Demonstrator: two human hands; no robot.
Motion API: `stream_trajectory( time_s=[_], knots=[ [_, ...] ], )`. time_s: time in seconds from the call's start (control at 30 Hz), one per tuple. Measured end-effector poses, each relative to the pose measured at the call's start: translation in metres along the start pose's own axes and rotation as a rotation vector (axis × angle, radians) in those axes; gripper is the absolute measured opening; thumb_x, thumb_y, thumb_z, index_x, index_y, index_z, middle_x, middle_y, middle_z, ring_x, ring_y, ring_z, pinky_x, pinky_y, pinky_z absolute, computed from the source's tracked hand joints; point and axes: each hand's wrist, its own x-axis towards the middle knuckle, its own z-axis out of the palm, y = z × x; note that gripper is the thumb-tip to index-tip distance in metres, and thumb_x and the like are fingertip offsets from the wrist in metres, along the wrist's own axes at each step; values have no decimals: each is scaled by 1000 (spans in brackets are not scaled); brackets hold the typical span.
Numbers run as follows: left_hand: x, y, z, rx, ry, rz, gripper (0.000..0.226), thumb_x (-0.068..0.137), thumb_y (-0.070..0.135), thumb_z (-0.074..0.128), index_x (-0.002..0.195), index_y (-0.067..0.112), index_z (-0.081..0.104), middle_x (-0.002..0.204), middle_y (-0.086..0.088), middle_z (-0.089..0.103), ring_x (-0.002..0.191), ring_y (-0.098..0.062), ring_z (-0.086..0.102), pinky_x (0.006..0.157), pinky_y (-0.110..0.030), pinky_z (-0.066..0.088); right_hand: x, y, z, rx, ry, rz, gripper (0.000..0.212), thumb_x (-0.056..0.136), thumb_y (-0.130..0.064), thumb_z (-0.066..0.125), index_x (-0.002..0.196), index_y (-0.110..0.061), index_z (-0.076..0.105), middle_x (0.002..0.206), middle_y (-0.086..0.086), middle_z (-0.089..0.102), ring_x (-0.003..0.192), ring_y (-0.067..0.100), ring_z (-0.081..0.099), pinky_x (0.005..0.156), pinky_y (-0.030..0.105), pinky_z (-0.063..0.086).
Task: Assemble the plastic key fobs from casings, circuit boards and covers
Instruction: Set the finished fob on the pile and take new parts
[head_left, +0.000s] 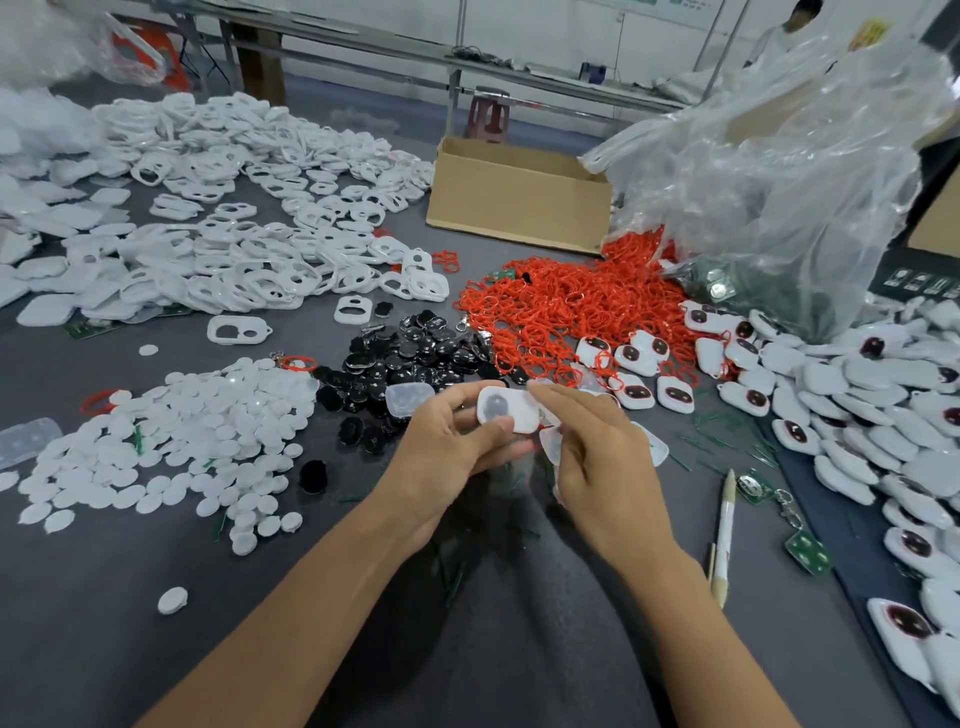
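Note:
My left hand (447, 447) holds a white key fob casing (506, 410) with a round grey window, thumb on its lower edge and fingers behind it. My right hand (592, 447) pinches the casing's right end, and more translucent white pieces (550, 447) sit under its fingers. Just behind the hands lie a pile of black oval covers (410, 358) and one clear casing half (408, 397). White round buttons (171, 436) are heaped at the left. Green circuit boards (808, 553) lie at the right.
White casing frames (234, 208) cover the far left of the grey table. Red loops (576, 306) spill from a clear plastic bag (779, 171). A cardboard box (519, 202) stands behind. Finished fobs (857, 415) fill the right. A pen (724, 535) lies near my right wrist.

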Motion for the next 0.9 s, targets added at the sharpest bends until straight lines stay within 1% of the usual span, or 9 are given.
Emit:
stream_trajectory(
  time_s=[0.13,0.23,0.33,0.43,0.5,0.63,0.7,0.77,0.9],
  knots=[
    [2,3,-11,50,35,-9,27,90,-8,57,112,6,60,99,-15,70,83,-20,71,69,-24,58,0,4,3,21,51,37,52,76,2,41,119,-12,66,124,1,63,116,19,56,102,30,41],
    [3,3,-17,37,49,-1,32,88,-10,57,116,6,59,105,-18,68,92,-26,71,71,-25,58,1,8,2,3,113,84,52,73,1,40,113,-13,69,118,-1,65,112,18,58,98,30,44],
    [3,1,-14,81,15,5,35,88,-11,59,117,7,59,107,-14,67,91,-20,71,74,-26,59,4,13,-3,-27,128,159,48,73,9,46,108,-12,71,111,2,68,107,22,60,94,35,46],
    [2,-2,-13,107,0,14,34,86,-11,61,114,10,59,101,-7,69,86,-15,71,73,-26,58,5,19,-21,-102,126,227,42,72,16,54,100,-9,74,103,6,72,96,27,63,84,30,44],
    [2,-3,-13,100,3,22,35,86,-11,62,113,11,59,99,-6,69,86,-15,71,71,-24,58,-2,29,-46,-213,141,324,46,67,17,55,100,-9,74,100,11,73,91,31,65,79,31,44],
    [3,-3,-14,107,2,26,35,86,-10,62,114,10,58,100,-5,70,87,-16,71,72,-25,58,-48,71,-99,-457,154,646,52,66,12,60,110,-13,69,105,19,69,94,39,61,79,45,50],
    [3,-2,-14,122,-4,29,35,86,-10,62,116,9,58,100,-5,70,87,-17,71,73,-26,58,-71,89,-107,-476,99,765,42,77,3,65,118,-9,63,109,24,66,99,43,59,84,50,49],
    [3,-2,-14,135,-3,28,36,86,-9,62,118,8,57,101,-6,70,88,-17,71,74,-27,59,-87,103,-105,-486,-12,823,37,82,-8,68,118,-6,62,105,24,67,98,43,60,85,49,48],
    [1,-1,-15,135,-3,31,36,87,-9,62,119,6,57,103,-6,69,87,-17,72,74,-28,59,-100,115,-102,-391,3,882,25,78,-9,73,100,-17,64,96,18,69,94,40,63,86,52,48]
  ],
)
